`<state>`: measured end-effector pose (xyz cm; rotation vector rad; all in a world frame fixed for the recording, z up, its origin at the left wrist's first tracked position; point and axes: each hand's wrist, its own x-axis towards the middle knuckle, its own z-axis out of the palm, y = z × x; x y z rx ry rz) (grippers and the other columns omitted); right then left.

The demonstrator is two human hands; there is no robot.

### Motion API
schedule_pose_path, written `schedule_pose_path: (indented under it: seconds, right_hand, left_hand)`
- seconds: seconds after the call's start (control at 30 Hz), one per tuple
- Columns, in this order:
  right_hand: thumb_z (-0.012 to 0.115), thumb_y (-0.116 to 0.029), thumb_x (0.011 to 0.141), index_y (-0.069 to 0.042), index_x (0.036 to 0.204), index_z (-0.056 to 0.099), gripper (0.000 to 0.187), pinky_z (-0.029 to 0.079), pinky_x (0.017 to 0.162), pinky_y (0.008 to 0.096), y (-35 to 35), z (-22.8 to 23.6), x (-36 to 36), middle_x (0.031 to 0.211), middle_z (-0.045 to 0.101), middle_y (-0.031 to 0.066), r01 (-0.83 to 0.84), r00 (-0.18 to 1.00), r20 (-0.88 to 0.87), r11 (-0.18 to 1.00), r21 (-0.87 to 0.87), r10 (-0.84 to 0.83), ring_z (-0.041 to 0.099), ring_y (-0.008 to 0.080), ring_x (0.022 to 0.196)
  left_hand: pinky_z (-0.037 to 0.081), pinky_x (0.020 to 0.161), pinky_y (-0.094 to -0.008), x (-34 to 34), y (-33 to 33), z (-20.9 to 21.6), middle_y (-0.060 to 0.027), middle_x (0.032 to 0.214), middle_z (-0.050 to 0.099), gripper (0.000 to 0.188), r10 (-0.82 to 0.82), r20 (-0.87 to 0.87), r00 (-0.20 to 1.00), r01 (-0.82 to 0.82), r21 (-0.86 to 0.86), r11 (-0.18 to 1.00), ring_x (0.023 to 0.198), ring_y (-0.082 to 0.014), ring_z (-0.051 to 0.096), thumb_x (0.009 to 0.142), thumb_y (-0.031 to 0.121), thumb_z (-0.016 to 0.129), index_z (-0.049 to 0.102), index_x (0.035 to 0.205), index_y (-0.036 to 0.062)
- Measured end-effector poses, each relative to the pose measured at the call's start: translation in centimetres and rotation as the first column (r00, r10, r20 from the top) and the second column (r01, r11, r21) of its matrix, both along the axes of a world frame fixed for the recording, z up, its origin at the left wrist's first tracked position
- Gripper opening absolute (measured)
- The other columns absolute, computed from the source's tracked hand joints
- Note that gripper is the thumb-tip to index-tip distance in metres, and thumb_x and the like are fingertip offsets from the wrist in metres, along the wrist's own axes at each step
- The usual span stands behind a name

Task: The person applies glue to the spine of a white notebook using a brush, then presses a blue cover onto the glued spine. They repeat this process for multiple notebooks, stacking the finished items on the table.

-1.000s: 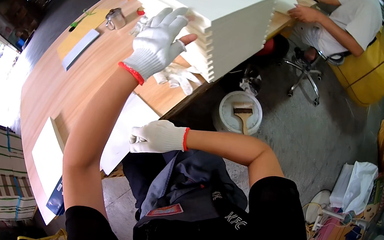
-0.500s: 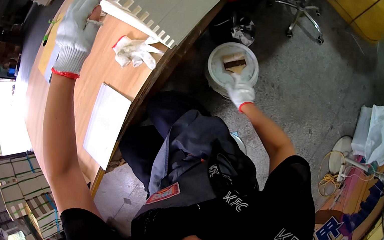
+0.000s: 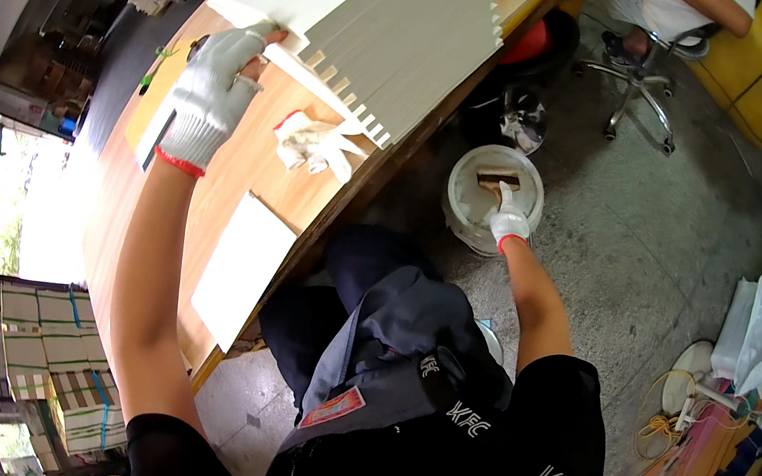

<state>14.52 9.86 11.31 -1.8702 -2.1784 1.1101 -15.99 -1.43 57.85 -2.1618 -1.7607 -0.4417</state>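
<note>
My left hand [image 3: 216,89], in a grey knit glove with bare fingertips, reaches to the near edge of a stack of white and grey sheets [image 3: 406,30] on the wooden table. Its fingers are stretched out, and the fingertips touch the stack's edge. Low on my right, my right hand [image 3: 509,221], in a white glove, is closed on a wide flat brush [image 3: 498,178]. The brush is over the mouth of a white bucket [image 3: 464,233] on the floor. Pale contents show inside the bucket.
A loose white glove [image 3: 316,144] and a white sheet [image 3: 243,273] lie on the table [image 3: 222,176]. Beyond the bucket are a dark bin [image 3: 524,116] and a wheeled chair [image 3: 639,92], with another person partly visible. A fan-like stand with yellow cord [image 3: 662,426] is at right.
The view has shifted, so the table and bucket sit lower and further right. The brush has turned in my right hand over the bucket. My left hand stays at the stack's edge.
</note>
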Motion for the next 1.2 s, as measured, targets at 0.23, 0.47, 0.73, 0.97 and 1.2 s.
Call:
schedule_pose_path:
  seconds: [0.23, 0.47, 0.73, 0.97, 1.2]
  right_hand:
    - [0.051, -0.021, 0.1, -0.016, 0.149, 0.04, 0.05, 0.034, 0.047, 0.016, 1.5, 19.6, 0.5, 0.087, 0.052, -0.0041, 0.211, 0.047, -0.968, 0.95, -0.23, -0.245, 0.043, 0.0009, 0.061]
    - [0.056, -0.021, 0.096, -0.017, 0.15, 0.034, 0.059, 0.032, 0.038, 0.0234, 6.8, 33.6, -2.1, 0.071, 0.05, -0.0012, 0.067, 0.003, -0.973, 0.971, -0.229, -0.229, 0.041, 0.0062, 0.046]
    - [0.057, -0.018, 0.094, -0.01, 0.146, 0.038, 0.055, 0.037, 0.043, 0.0247, -1.2, 31.9, -2.8, 0.093, 0.061, 0.0064, -0.048, 0.083, -0.994, 0.996, -0.077, -0.073, 0.044, 0.0063, 0.049]
    - [0.054, -0.017, 0.096, -0.009, 0.144, 0.037, 0.052, 0.047, 0.098, 0.0378, -1.5, 27.1, -6.9, 0.13, 0.057, 0.0178, 0.33, 0.381, -0.888, 0.859, 0.392, 0.258, 0.062, 0.0284, 0.112]
    - [0.051, -0.016, 0.096, -0.015, 0.145, 0.034, 0.052, 0.038, 0.046, 0.0274, 3.1, 25.2, -2.7, 0.077, 0.05, 0.0018, 0.154, 0.098, -0.948, 0.946, -0.287, -0.303, 0.047, 0.0116, 0.054]
  left_hand:
    - [0.046, 0.093, -0.0394, 0.8, -0.1, 0.0, -0.0173, 0.111, 0.064, 0.039, 0.082, 0.089, 0.993, -0.078, -0.043, 0.996, 0.105, -0.0348, 0.059, 0.087, 0.004, 0.049, 0.064, 0.123, 0.0092]
    - [0.046, 0.078, -0.0268, 0.7, -0.2, 0.1, -0.0059, 0.104, 0.065, 0.05, 0.119, -0.006, 0.993, -0.119, -0.025, 0.993, 0.083, -0.0181, 0.054, 0.08, -0.006, 0.046, 0.065, 0.124, 0.0063]
    - [0.047, 0.094, -0.0372, 0.4, -0.1, -0.2, -0.0152, 0.118, 0.066, 0.043, 0.112, 0.101, 0.989, -0.108, -0.048, 0.993, 0.106, -0.032, 0.06, 0.082, 0.0, 0.049, 0.065, 0.121, 0.0082]
    - [0.048, 0.087, -0.0327, 0.7, 0.4, -0.2, -0.0124, 0.11, 0.067, 0.049, 0.217, 0.182, 0.959, -0.198, -0.119, 0.973, 0.094, -0.0274, 0.059, 0.077, -0.004, 0.047, 0.066, 0.121, 0.0072]
    - [0.047, 0.083, -0.0303, 0.9, 0.0, 0.0, -0.0106, 0.102, 0.065, 0.051, 0.14, 0.151, 0.979, -0.13, -0.072, 0.989, 0.086, -0.023, 0.056, 0.076, -0.006, 0.046, 0.067, 0.121, 0.0076]
